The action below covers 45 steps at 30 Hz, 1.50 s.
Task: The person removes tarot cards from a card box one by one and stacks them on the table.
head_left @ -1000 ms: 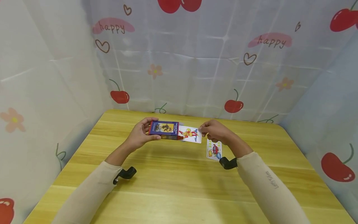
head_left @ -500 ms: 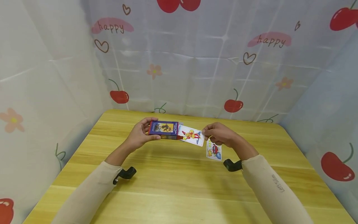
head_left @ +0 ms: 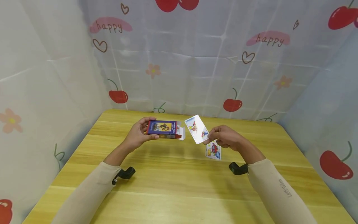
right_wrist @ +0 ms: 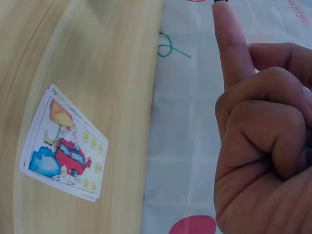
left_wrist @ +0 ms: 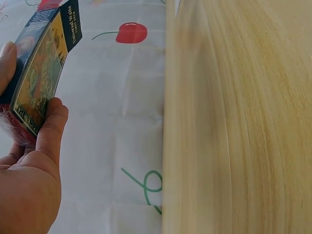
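Observation:
My left hand (head_left: 137, 133) grips a blue and red tarot card box (head_left: 161, 128) over the table, thumb along the near side. The white flap (head_left: 182, 133) at its right end hangs open, with a bit of a printed card showing in the mouth. Just right of the box, my right hand (head_left: 227, 137) pinches a tarot card (head_left: 196, 129) by its lower right corner, tilted and glaring with light. Below that hand a small stack of tarot cards (right_wrist: 66, 151) lies face up on the table. In the right wrist view the pinched card is out of sight.
The wooden table (head_left: 167, 186) stretches under both arms. Behind it hangs a pale sheet (head_left: 184, 74) printed with cherries and hearts, with more sheeting at both sides. A black wrist mount (head_left: 126, 173) sticks out from the left sleeve, another mount (head_left: 238, 168) from the right.
The right hand has drawn the card out of the box and moved it right, turning it upward at an angle. The left hand and box have barely moved; the stack lies still.

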Each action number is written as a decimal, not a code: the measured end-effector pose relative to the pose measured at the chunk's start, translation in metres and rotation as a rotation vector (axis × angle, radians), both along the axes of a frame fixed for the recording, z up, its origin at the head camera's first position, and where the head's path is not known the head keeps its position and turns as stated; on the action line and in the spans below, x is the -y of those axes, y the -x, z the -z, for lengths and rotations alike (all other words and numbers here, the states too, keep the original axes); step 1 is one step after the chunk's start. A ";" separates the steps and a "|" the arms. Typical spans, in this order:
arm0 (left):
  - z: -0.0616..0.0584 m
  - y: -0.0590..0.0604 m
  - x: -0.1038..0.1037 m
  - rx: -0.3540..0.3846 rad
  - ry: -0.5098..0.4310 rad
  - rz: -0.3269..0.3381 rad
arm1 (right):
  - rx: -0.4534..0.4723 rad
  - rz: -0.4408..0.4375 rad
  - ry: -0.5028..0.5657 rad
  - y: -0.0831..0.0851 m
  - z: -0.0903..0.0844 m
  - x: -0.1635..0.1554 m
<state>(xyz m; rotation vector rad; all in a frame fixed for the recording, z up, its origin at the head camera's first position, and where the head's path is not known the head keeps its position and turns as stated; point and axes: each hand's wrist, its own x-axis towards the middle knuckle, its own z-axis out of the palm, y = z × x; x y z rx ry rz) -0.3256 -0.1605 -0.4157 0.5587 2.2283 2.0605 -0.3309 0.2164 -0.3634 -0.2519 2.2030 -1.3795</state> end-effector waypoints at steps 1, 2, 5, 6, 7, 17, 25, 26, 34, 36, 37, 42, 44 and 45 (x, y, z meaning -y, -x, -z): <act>0.000 0.000 0.000 0.000 -0.004 0.000 | 0.004 0.000 0.002 0.000 0.002 -0.002; 0.000 0.000 0.000 -0.001 -0.006 0.001 | 0.007 0.002 0.000 -0.001 0.003 -0.004; 0.001 0.000 0.001 -0.002 -0.009 0.001 | 0.021 0.024 -0.013 -0.003 0.008 -0.010; 0.001 0.000 0.001 -0.003 -0.011 0.002 | 0.024 0.036 -0.020 -0.004 0.010 -0.012; 0.001 0.000 0.001 -0.002 -0.012 0.002 | 0.030 0.054 -0.027 -0.005 0.011 -0.013; 0.001 0.000 0.000 -0.004 -0.006 0.003 | 0.100 0.215 -0.100 -0.011 0.040 -0.032; 0.000 -0.001 -0.002 -0.008 -0.006 0.005 | 0.076 0.267 -0.183 -0.016 0.060 -0.034; 0.000 -0.001 -0.002 -0.007 -0.006 0.005 | 0.071 0.269 -0.197 -0.016 0.061 -0.034; 0.002 -0.002 -0.001 0.001 -0.006 -0.003 | 0.026 0.267 -0.315 -0.017 0.072 -0.030; 0.002 -0.002 -0.001 0.003 -0.004 -0.005 | 0.020 0.254 -0.326 -0.017 0.074 -0.029; 0.002 -0.002 -0.001 0.003 -0.003 -0.006 | 0.020 0.245 -0.328 -0.017 0.075 -0.029; 0.002 -0.002 0.000 0.001 0.000 -0.007 | 0.053 0.225 -0.390 -0.014 0.080 -0.030; 0.002 -0.002 0.000 0.000 -0.002 -0.004 | 0.058 0.216 -0.425 -0.013 0.082 -0.030; 0.001 -0.002 0.000 -0.001 -0.004 -0.002 | 0.055 0.210 -0.436 -0.013 0.082 -0.030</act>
